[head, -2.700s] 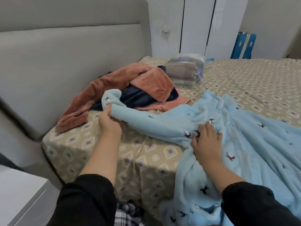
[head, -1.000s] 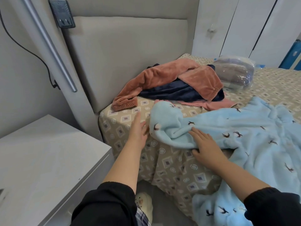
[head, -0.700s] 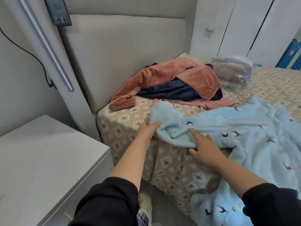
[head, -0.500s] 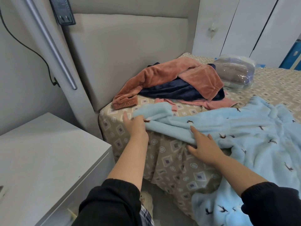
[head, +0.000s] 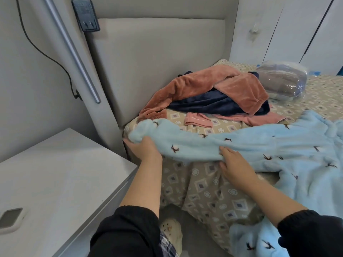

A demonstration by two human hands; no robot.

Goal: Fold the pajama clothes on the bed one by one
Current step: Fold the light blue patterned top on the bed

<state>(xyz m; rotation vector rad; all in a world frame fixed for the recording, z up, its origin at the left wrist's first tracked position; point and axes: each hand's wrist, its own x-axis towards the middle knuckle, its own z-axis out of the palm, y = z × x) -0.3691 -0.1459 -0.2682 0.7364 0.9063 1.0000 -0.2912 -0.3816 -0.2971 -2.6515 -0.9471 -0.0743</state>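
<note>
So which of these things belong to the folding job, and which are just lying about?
Part of the job:
light blue pajama, with the left hand gripping its sleeve end and the right hand touching it; rust-orange garment; navy garment; pink garment.

Just lying about:
plastic-wrapped bundle; nightstand; small device on it; power adapter on the wall.

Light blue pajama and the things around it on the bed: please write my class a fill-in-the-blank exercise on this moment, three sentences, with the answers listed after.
1. The left hand grips the sleeve end of the fleece pajama, which is light ____ with dark bird prints, while the right hand touches it.
2. The folded bundle on the bed is wrapped in clear ____.
3. The person's own sleeves are ____.

Missing words: blue; plastic; black
</note>
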